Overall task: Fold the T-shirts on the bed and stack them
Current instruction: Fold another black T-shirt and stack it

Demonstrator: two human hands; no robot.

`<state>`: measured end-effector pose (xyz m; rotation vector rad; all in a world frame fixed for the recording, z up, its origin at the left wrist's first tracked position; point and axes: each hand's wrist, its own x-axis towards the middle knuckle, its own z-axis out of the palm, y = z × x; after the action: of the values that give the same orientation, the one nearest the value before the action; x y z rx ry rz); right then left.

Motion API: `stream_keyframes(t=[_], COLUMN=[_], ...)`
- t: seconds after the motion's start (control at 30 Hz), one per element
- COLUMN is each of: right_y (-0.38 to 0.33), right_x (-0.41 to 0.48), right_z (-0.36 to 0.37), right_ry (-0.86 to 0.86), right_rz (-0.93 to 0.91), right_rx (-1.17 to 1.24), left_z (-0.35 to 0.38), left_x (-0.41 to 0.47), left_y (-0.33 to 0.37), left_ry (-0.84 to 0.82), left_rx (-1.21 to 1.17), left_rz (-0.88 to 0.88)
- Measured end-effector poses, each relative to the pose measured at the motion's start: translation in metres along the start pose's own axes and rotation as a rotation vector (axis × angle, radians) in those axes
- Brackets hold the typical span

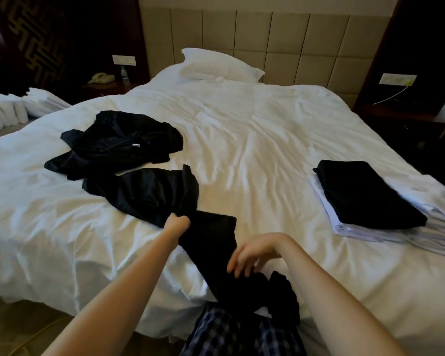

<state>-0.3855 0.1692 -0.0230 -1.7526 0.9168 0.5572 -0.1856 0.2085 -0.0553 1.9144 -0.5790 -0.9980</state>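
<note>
Loose black T-shirts, two lots: crumpled heap (118, 142) toward the left edge of the bed (242, 119); black T-shirt (149, 196) strung from mid-bed to the near edge. Left hand (176, 223) clenched on this T-shirt's middle; right hand (249, 255) slack-fingered, fingertips resting on its near-edge end. Folded stack (365, 199) at the right edge: one black atop several white, number unclear.

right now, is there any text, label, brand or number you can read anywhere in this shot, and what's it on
No text here can be read.
On the crumpled black T-shirt, the white tag: too small to read.
On the water bottle beside the bed, the label: too blurred to read.
</note>
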Motion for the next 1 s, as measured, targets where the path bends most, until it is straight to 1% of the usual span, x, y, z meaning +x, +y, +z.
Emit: stream_keyframes(t=[0.03,0.07,0.1,0.13,0.17,0.2,0.23,0.27,0.3,0.33,0.37,0.4,0.43,0.53,0.57,0.6,0.63,0.7,0.77,0.87,1.0], right_y=[-0.001,0.001,0.001,0.003,0.004,0.006,0.008,0.011,0.014,0.017,0.018,0.02,0.019,0.012,0.009,0.006,0.005,0.004,0.002,-0.008,-0.036], right_x=[0.007,0.014,0.02,0.026,0.029,0.032,0.034,0.034,0.032,0.029,0.024,0.018,0.009,-0.012,-0.018,-0.024,-0.029,-0.041,-0.052,-0.067,-0.09], right_z=[-0.003,-0.007,-0.01,-0.011,-0.01,-0.008,-0.004,-0.001,0.001,0.001,0.0,-0.002,-0.005,-0.015,-0.018,-0.021,-0.025,-0.034,-0.044,-0.056,-0.076], right_ry=[0.218,0.477,0.697,0.795,0.77,0.684,0.6,0.561,0.566,0.606,0.671,0.73,0.771,0.833,0.84,0.851,0.873,0.933,0.999,1.163,1.344], right_rz=[-0.014,-0.023,-0.031,-0.022,-0.02,-0.054,-0.103,-0.132,-0.147,-0.157,-0.172,-0.197,-0.224,-0.372,-0.425,-0.453,-0.464,-0.47,-0.483,-0.52,-0.61], right_rx=[0.095,0.214,0.362,0.527,0.682,0.815,0.927,1.006,1.038,1.055,1.068,1.073,1.068,1.077,1.12,1.161,1.185,1.186,1.132,1.048,0.982], left_z=[-0.002,-0.003,-0.005,-0.005,-0.004,-0.002,0.002,0.006,0.01,0.014,0.017,0.02,0.024,0.032,0.033,0.035,0.034,0.029,0.026,0.027,0.026], left_x=[-0.005,-0.011,-0.018,-0.025,-0.034,-0.042,-0.048,-0.048,-0.049,-0.047,-0.046,-0.044,-0.042,-0.036,-0.034,-0.031,-0.032,-0.038,-0.043,-0.051,-0.063], left_y=[0.001,0.002,0.002,0.002,0.003,0.003,0.005,0.005,0.007,0.008,0.01,0.012,0.014,0.024,0.029,0.036,0.046,0.069,0.089,0.114,0.15], left_ry=[-0.055,-0.134,-0.236,-0.354,-0.488,-0.634,-0.777,-0.893,-0.966,-0.985,-0.963,-0.892,-0.783,-0.421,-0.347,-0.312,-0.301,-0.329,-0.355,-0.355,-0.388], left_rx=[0.035,0.068,0.093,0.127,0.192,0.281,0.357,0.392,0.378,0.327,0.256,0.174,0.116,0.052,0.026,-0.01,-0.049,-0.124,-0.146,-0.191,-0.324], left_rz=[0.032,0.055,0.072,0.088,0.104,0.12,0.124,0.115,0.09,0.062,0.036,0.005,-0.003,0.108,0.16,0.206,0.247,0.334,0.43,0.55,0.58])
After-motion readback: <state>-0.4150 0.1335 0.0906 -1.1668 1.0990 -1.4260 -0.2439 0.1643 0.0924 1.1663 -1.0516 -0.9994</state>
